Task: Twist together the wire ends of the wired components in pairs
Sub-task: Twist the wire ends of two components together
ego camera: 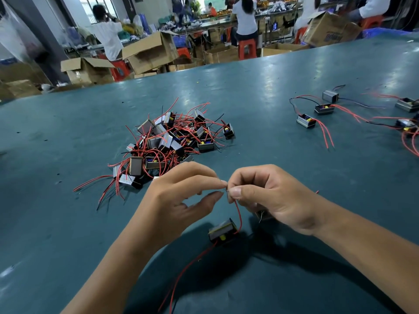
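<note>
Left hand (179,196) and right hand (263,196) are meeting fingertip to fingertip just above the green table (283,91), both pinching the same tiny spot where bare wire ends stick out between them. Right thumb and forefinger are clamped on the top of a red wire (238,214), and the left thumb and forefinger are closed on the wire tips from the other side. The other fingers on both hands are loosely curled.

That red wire curves down to a little box part (222,231) sitting on the table right below the hands, silver sides, a yellow bit showing at the front. A second red lead (188,266) runs out of it toward the bottom edge of the shot. There's something else tucked under the right palm, mostly hidden, so can't tell what it is.

Further back, left of centre, is a messy pile of parts (167,141), same little boxes with red and black wires going everywhere. Over on the right side of the table a few wired-up parts (317,109) lie spread out, well apart from the pile.

Cardboard boxes (149,53) and people at benches sit past the far edge.
</note>
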A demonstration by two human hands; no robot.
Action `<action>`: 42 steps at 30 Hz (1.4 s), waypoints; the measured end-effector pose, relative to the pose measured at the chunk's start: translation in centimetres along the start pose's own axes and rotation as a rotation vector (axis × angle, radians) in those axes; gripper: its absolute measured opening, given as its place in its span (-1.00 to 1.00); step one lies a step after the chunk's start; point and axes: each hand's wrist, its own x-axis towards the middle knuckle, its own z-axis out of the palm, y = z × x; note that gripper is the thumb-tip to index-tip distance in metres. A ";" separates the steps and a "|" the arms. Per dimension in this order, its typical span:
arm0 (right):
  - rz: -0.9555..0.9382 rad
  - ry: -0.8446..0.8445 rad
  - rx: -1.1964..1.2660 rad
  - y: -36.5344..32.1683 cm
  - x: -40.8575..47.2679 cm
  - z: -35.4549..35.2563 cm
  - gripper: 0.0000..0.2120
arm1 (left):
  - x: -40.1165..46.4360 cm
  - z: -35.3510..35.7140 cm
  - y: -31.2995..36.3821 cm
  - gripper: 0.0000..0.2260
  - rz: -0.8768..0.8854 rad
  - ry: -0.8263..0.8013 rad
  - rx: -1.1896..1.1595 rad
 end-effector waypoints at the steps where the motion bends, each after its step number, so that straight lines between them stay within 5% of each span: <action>1: 0.000 -0.002 0.012 0.0 0.0 0.0 -0.84 | 0.0 0.1 0.0 -0.91 0.035 0.015 0.028; 10: 0.031 -0.016 0.028 0.1 0.0 0.1 -0.82 | 0.1 -0.3 0.2 -0.91 0.160 -0.032 0.207; 16: 0.011 -0.016 -0.032 0.0 0.0 0.3 -0.82 | 0.4 -0.3 0.9 -0.93 0.052 -0.098 0.060; 19: -0.016 -0.024 -0.084 0.1 -0.1 0.2 -0.84 | 0.2 -0.3 1.2 -0.94 -0.128 -0.157 -0.121; 25: -0.045 -0.016 -0.205 0.4 0.0 0.3 -0.90 | 0.4 0.5 1.5 -0.91 -0.918 -0.231 -0.871; 27: -0.034 0.004 -0.168 0.4 0.0 0.3 -0.88 | 0.2 0.4 1.4 -0.92 -0.818 -0.204 -0.763; 33: 0.059 0.026 -0.001 0.4 0.2 -0.1 -0.84 | 0.2 -0.5 0.5 -0.86 -0.102 -0.067 -0.085; 42: 0.075 -0.028 0.108 0.5 0.2 -0.1 -0.83 | 0.2 0.1 0.3 -0.94 0.151 0.006 0.196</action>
